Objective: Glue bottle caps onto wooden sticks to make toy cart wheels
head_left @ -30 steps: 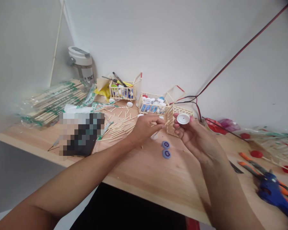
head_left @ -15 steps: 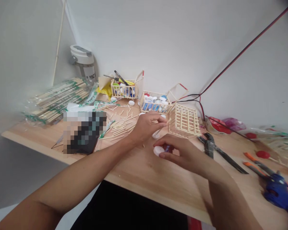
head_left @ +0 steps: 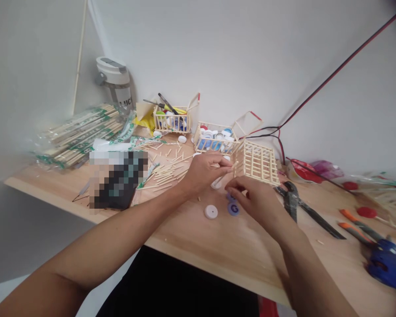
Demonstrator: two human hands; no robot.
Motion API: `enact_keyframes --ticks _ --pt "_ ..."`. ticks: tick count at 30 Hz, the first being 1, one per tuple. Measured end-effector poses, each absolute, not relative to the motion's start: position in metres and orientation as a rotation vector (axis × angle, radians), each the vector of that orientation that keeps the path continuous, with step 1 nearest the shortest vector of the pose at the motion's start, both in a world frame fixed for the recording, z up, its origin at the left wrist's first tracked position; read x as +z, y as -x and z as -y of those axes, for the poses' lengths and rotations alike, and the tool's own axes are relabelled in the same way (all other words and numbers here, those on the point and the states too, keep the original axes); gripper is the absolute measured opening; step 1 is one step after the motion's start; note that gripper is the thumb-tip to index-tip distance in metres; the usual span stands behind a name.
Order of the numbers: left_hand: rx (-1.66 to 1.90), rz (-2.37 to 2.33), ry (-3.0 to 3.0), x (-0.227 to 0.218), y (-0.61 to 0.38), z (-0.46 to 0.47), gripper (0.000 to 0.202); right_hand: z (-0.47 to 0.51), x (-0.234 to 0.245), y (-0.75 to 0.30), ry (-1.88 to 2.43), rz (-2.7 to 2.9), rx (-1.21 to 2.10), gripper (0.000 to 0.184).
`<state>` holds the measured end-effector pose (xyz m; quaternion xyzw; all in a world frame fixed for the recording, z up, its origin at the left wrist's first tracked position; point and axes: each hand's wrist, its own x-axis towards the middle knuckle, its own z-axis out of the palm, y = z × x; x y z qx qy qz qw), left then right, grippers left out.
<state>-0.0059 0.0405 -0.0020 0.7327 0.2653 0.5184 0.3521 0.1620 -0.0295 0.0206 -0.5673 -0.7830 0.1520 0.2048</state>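
Observation:
My left hand [head_left: 206, 172] is pinched on a thin wooden stick and holds it beside a small crate built of wooden sticks [head_left: 258, 162]. My right hand [head_left: 251, 198] hovers just in front of that crate, fingers curled, above two blue bottle caps [head_left: 232, 208]; I cannot make out anything in it. A white bottle cap [head_left: 210, 211] lies loose on the wooden table [head_left: 198, 237], left of my right hand. Another white cap [head_left: 215, 183] sits under my left hand.
Two stick baskets [head_left: 172, 119] [head_left: 214, 140] filled with caps and tools stand by the wall. Loose cut sticks [head_left: 165, 172] and wrapped chopstick bundles [head_left: 82, 134] lie left. Pliers [head_left: 295, 203], orange-handled tools [head_left: 356, 224] and a blue glue gun [head_left: 384, 263] lie right. A red-black wire [head_left: 317, 92] runs up the wall.
My right hand lowered the white cap from near the crate, set it on the table and let go, then moved back toward the crate. The left hand stayed put.

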Motion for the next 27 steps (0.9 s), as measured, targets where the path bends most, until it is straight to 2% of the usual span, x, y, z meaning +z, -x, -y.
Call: enact_keyframes --ticks 5,17,27 --pt "1.32 -0.683 -1.908 -0.001 0.006 -0.039 0.011 0.02 0.011 -0.16 1.56 1.948 0.229 0.017" --pt "1.328 -0.698 -1.886 0.001 0.006 -0.038 0.006 0.012 -0.003 -0.151 1.439 1.971 0.075 0.015" --pt "1.186 -0.803 -1.945 0.004 0.018 -0.044 0.018 0.01 -0.003 -0.149 1.444 1.963 0.136 0.016"
